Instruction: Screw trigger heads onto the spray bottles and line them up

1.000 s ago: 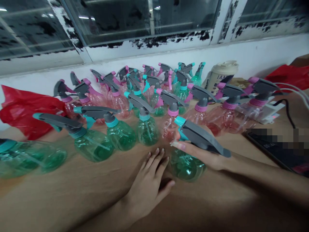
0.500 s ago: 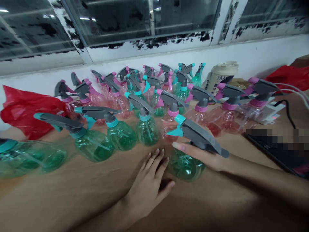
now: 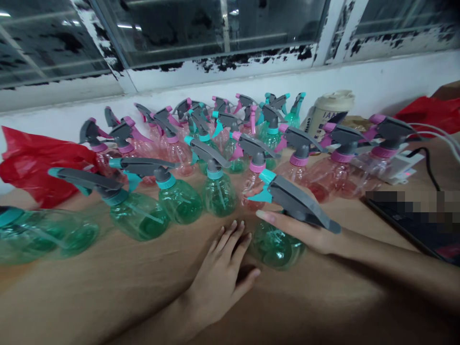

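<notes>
My right hand [image 3: 305, 232] is wrapped around the neck of a green spray bottle [image 3: 276, 249] with a grey and turquoise trigger head. The bottle stands on the wooden table [image 3: 161, 292], its nozzle pointing to the left and away from me. Part of that hand is hidden behind the bottle. Flat on the table just left of the bottle rests my left hand [image 3: 224, 268], fingers stretched out and holding nothing. Ahead of it stands another green spray bottle [image 3: 220, 194], beside a pink spray bottle [image 3: 251, 184] with a pink collar.
Several more green and pink spray bottles fill the table toward the wall. Red plastic bags lie at left [image 3: 46, 165] and far right. A paper coffee cup [image 3: 328, 115] stands at the back. On the right are a dark flat device [image 3: 402, 225] and cables.
Almost nothing differs. Both hands and the held spray bottle stay in place; the view has shifted very slightly.
</notes>
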{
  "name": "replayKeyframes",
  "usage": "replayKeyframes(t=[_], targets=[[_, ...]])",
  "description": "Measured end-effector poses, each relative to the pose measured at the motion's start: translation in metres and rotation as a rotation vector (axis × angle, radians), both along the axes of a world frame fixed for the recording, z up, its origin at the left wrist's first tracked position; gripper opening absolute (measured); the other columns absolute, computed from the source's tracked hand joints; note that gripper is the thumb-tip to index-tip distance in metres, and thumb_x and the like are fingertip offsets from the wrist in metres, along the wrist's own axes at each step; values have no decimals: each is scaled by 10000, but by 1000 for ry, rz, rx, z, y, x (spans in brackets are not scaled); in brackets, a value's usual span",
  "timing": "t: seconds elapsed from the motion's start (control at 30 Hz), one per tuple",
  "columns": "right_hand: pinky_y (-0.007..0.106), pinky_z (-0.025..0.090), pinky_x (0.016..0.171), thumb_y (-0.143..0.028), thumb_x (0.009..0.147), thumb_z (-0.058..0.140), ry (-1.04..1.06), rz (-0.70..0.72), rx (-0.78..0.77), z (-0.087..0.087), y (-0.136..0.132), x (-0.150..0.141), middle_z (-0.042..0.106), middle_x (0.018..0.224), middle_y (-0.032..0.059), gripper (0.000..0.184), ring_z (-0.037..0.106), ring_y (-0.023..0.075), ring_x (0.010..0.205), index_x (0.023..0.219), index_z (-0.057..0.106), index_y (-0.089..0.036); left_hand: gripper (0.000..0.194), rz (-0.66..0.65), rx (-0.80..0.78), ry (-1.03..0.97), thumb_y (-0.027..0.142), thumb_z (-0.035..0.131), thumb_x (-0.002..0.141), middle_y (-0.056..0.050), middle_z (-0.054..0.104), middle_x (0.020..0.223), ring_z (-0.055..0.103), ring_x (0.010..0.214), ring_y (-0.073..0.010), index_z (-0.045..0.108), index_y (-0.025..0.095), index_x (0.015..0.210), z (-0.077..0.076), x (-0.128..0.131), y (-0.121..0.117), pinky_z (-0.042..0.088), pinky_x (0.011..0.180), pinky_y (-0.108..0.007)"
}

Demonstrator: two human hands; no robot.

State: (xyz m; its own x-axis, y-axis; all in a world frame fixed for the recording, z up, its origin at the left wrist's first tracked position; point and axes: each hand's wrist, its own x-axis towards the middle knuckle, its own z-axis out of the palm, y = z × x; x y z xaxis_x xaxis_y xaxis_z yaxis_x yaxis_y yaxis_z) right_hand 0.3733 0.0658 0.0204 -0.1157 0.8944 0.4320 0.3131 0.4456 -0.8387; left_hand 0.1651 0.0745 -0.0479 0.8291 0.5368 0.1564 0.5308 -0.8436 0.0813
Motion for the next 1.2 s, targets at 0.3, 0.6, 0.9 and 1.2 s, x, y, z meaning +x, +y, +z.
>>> replayKeyframes(t=[0.3, 0.6, 0.9, 1.2], targets=[[322, 539, 762, -358, 770, 669, -32, -16, 37, 5, -2, 0, 635, 923, 13, 243, 627, 173, 807, 958, 569, -241, 553, 12, 9, -9, 424, 504, 902, -158, 378, 1437, 321, 1332, -303, 399, 110, 1345, 2, 1, -1, 341, 1039, -496], [288, 505, 610, -395, 805, 616, -80, -29, 46, 0, -2, 0, 636, 762, -18, 155, 608, 141, 645, 821, 598, -242, 540, 13, 11, -20, 412, 513, 900, -146, 414, 1414, 348, 1317, -301, 397, 131, 1346, 3, 0, -1, 351, 1033, -490], [314, 514, 749, -383, 752, 681, -4, 24, 150, 7, -3, 0, 665, 906, 5, 235, 628, 165, 807, 930, 618, -243, 538, 10, -4, -33, 390, 518, 900, -157, 368, 1442, 312, 1337, -307, 383, 122, 1346, 2, -1, 0, 343, 1036, -498], [304, 501, 705, -445, 733, 682, 49, 61, 133, 1, -5, -1, 655, 898, 7, 369, 610, 167, 778, 1037, 611, -250, 796, 17, -94, -147, 395, 625, 769, -179, 396, 1413, 379, 1286, -349, 232, 136, 1411, 10, -2, -7, 344, 1017, -540]])
